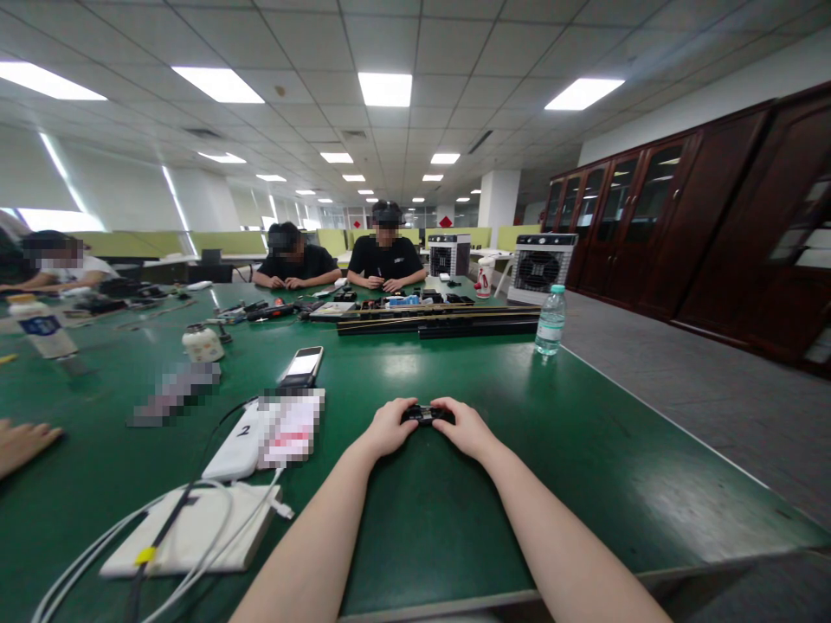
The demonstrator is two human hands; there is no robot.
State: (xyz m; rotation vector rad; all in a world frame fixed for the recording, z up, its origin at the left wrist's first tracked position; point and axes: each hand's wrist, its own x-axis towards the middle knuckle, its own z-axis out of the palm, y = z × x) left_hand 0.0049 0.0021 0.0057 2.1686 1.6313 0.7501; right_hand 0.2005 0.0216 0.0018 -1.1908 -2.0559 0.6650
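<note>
Gripping opposite ends, left hand [391, 427] and right hand [464, 426] held a small black device [427, 415]. Its long axis ran hand to hand, equally near both, inward from the counter's [428, 528] near edge.

an office: yellow-green partitions [228, 240] stand at the far side, wooden cabinets [714, 216] at right, panel lights [385, 89] overhead.

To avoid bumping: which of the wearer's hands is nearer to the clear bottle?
Right: the right hand is left of the clear bottle; the left hand is farther left.
</note>
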